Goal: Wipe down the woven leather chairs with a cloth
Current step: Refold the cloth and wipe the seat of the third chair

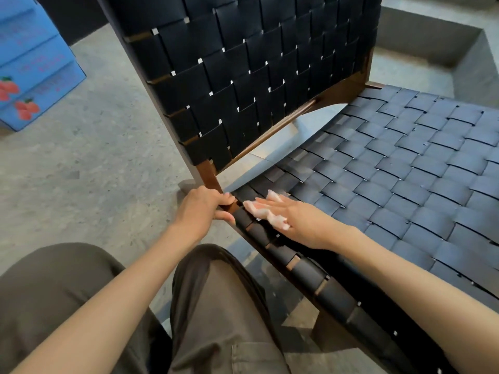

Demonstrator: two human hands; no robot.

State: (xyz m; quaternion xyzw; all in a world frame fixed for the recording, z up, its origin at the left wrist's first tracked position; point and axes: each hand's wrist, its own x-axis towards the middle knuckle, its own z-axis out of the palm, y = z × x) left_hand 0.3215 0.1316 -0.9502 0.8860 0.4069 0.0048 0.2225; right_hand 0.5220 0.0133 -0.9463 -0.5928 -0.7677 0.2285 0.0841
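blue boxes (35, 63), red print blurred, unreadable

The person wears olive-brown trousers (221, 306) with a stitched pocket (259, 357), and both forearms (405, 287) are bare.

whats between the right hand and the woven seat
A white cloth, pressed flat under the right hand against the woven seat; its edges stick out around the fingers. The head view shows it.
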